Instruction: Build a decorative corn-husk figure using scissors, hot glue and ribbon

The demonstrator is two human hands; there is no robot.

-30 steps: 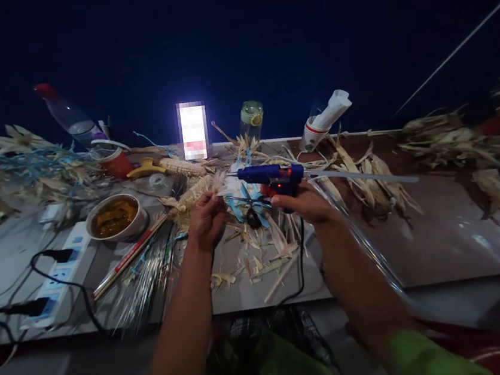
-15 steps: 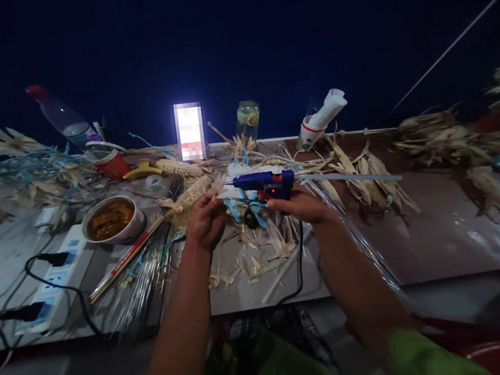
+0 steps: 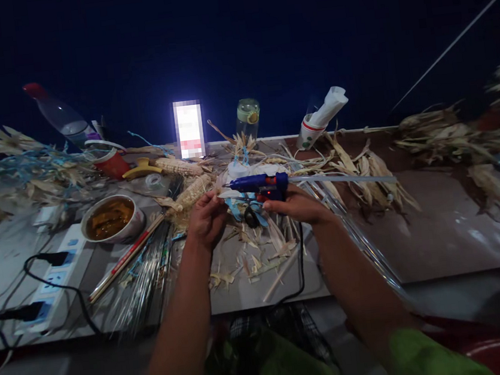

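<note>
Deep blue glue gun (image 3: 249,183) in the right fingers (image 3: 276,207); cream corn cob (image 3: 192,190) beyond the left fingers (image 3: 209,200); beyond the right ones, red-banded white cup (image 3: 306,139).

Grey-brown table (image 3: 424,252) spanning the frame. On it we note a bowl (image 3: 133,227) and power strip (image 3: 57,282) at left, corn cob (image 3: 181,166) near centre, husk scraps (image 3: 223,278) below, dry husks (image 3: 433,133) at right.

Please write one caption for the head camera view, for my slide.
The right hand points a blue plastic glue gun toward a pale, thin piece held in the left hand.
</note>
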